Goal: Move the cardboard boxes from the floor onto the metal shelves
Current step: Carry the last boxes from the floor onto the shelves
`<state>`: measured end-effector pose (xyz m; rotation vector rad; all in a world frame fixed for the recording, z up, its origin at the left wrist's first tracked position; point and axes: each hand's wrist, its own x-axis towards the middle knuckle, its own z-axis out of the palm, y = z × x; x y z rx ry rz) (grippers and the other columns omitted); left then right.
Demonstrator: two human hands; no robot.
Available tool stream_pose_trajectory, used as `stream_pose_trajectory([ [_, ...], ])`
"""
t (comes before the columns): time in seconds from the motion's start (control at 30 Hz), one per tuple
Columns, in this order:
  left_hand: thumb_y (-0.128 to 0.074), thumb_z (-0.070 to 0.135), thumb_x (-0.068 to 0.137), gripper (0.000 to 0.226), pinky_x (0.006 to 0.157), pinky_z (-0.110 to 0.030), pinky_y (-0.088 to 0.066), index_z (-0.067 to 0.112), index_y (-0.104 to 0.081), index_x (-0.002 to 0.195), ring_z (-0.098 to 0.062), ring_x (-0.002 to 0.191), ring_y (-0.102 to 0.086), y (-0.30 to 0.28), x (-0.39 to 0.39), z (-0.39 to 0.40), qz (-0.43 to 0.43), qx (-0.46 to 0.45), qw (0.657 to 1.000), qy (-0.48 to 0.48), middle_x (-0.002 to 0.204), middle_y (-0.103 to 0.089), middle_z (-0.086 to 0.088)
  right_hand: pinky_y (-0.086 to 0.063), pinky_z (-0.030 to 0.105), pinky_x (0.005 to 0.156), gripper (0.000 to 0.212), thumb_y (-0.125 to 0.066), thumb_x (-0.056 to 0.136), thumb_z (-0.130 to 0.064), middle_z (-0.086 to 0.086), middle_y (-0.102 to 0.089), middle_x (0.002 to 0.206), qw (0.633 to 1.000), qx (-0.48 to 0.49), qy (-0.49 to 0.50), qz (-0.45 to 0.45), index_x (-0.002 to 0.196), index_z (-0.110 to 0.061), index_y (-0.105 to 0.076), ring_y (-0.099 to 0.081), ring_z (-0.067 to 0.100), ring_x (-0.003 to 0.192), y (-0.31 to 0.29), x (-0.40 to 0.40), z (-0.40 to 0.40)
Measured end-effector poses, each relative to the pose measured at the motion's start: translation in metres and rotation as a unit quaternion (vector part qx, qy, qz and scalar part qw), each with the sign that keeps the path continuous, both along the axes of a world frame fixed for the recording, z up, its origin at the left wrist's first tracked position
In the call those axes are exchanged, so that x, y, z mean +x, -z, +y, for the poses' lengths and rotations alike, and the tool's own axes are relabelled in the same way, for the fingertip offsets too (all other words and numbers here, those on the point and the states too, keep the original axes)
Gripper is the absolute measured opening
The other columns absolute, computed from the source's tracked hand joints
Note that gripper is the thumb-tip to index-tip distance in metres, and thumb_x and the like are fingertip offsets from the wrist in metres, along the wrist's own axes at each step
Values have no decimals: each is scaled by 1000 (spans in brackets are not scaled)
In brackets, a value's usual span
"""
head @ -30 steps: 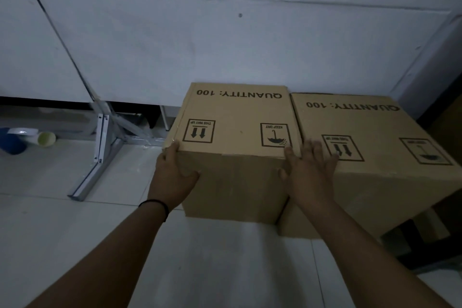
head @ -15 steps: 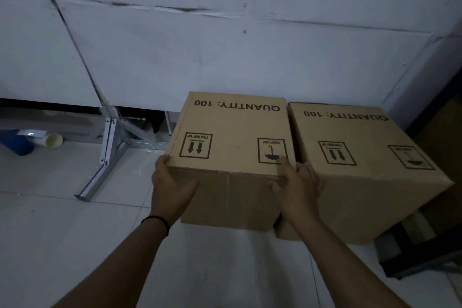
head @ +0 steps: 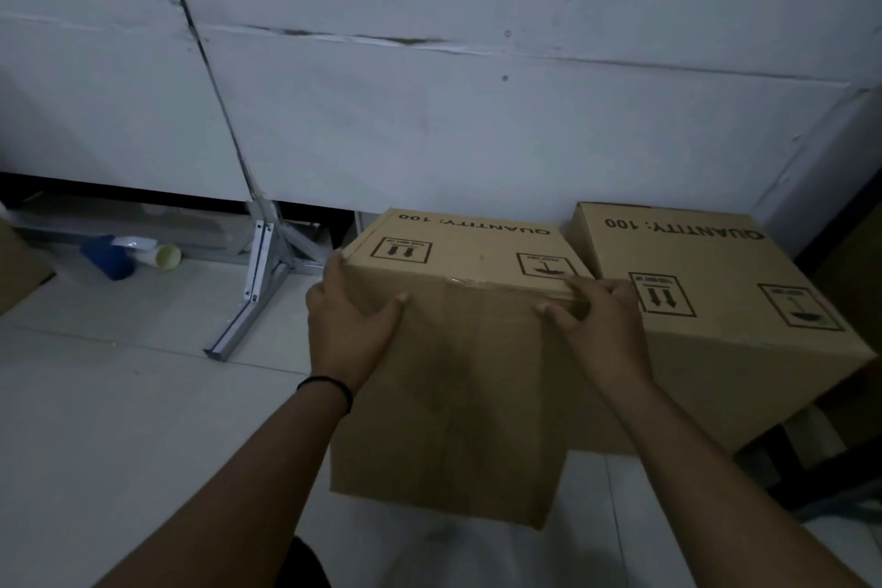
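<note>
Barely started tbh. Left hand (head: pixel 346 325) and right hand (head: pixel 603 329) both grip the near box (head: pixel 458 377) by its top corners, tipped off the floor (head: pixel 119 420). Second box (head: pixel 716 301) sits beside it, untouched. No shelves visible.

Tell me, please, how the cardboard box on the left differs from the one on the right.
The left box is gripped at its near top corners by the left hand and right hand; the right box is untouched. The left box sits nearer the camera and overlaps the right box. Both are plain brown, printed QUANTITY: 100 with arrow and umbrella symbols, all reading upside down.
</note>
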<state>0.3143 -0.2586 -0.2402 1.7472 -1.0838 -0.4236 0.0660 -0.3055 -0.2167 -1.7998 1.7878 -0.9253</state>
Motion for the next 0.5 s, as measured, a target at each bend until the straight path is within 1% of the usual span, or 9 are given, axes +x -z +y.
stream_pose_trajectory([
  [0.07, -80, 42, 72, 103, 102, -37, -38, 28, -15, 151, -24, 132, -38, 6, 8, -1, 21, 5, 1000, 7, 150, -32, -7, -33, 21, 89, 63, -71, 84, -37, 9, -39, 135, 1000, -4, 2, 6, 138, -16, -49, -44, 21, 119, 1, -1, -9],
  [0.13, -82, 48, 68, 109, 104, -45, -40, 24, -16, 151, -27, 133, -39, 23, 14, 4, 74, 59, 995, 13, 151, -34, -7, -36, 30, 99, 83, -72, 82, -42, 10, -38, 146, 1000, 0, 17, -13, 149, -15, -31, -39, 27, 133, 7, -1, -15],
  [0.2, -80, 53, 66, 101, 93, -44, -48, 20, -26, 144, -29, 119, -51, 43, 16, 15, 174, 127, 977, 8, 140, -46, -8, -38, 40, 107, 98, -71, 79, -50, 8, -33, 154, 997, 24, 35, -69, 154, -18, -16, -35, 28, 138, 20, -1, -12],
  [0.23, -78, 54, 65, 96, 88, -41, -49, 19, -30, 140, -27, 110, -54, 52, 16, 22, 227, 150, 962, 5, 133, -50, -7, -40, 42, 107, 100, -70, 78, -53, 7, -34, 154, 993, 40, 43, -98, 154, -20, -15, -37, 28, 138, 32, -1, -5],
  [0.27, -77, 56, 64, 94, 85, -39, -48, 18, -32, 137, -25, 104, -55, 62, 16, 26, 262, 160, 952, -2, 127, -52, -6, -42, 41, 104, 98, -71, 77, -55, 6, -40, 150, 989, 58, 50, -123, 153, -21, -19, -42, 28, 134, 49, -1, 4],
  [0.33, -78, 67, 57, 96, 84, -39, -48, 21, -36, 130, -25, 102, -54, 74, 17, 32, 280, 170, 945, -14, 120, -52, -3, -46, 33, 93, 86, -76, 75, -47, 4, -56, 134, 978, 119, 54, -165, 146, -20, -35, -55, 25, 121, 85, -2, 30],
  [0.4, -72, 78, 45, 98, 82, -38, -48, 25, -39, 120, -24, 100, -56, 77, 16, 33, 254, 175, 951, -22, 113, -54, 0, -48, 32, 87, 75, -81, 72, -41, 3, -62, 126, 963, 181, 65, -188, 134, -16, -48, -60, 23, 111, 113, -2, 53],
  [0.43, -67, 81, 42, 97, 80, -37, -48, 26, -42, 117, -23, 99, -56, 75, 17, 31, 232, 177, 956, -28, 111, -55, 1, -48, 31, 86, 71, -81, 72, -41, 3, -63, 123, 961, 190, 76, -187, 130, -14, -51, -60, 23, 109, 118, -1, 57],
  [0.5, -64, 83, 44, 93, 81, -38, -50, 26, -46, 115, -22, 98, -57, 69, 17, 27, 187, 164, 968, -37, 108, -58, 3, -44, 28, 80, 60, -78, 76, -41, 1, -63, 114, 968, 166, 90, -167, 124, -13, -55, -60, 23, 105, 113, 1, 52],
])
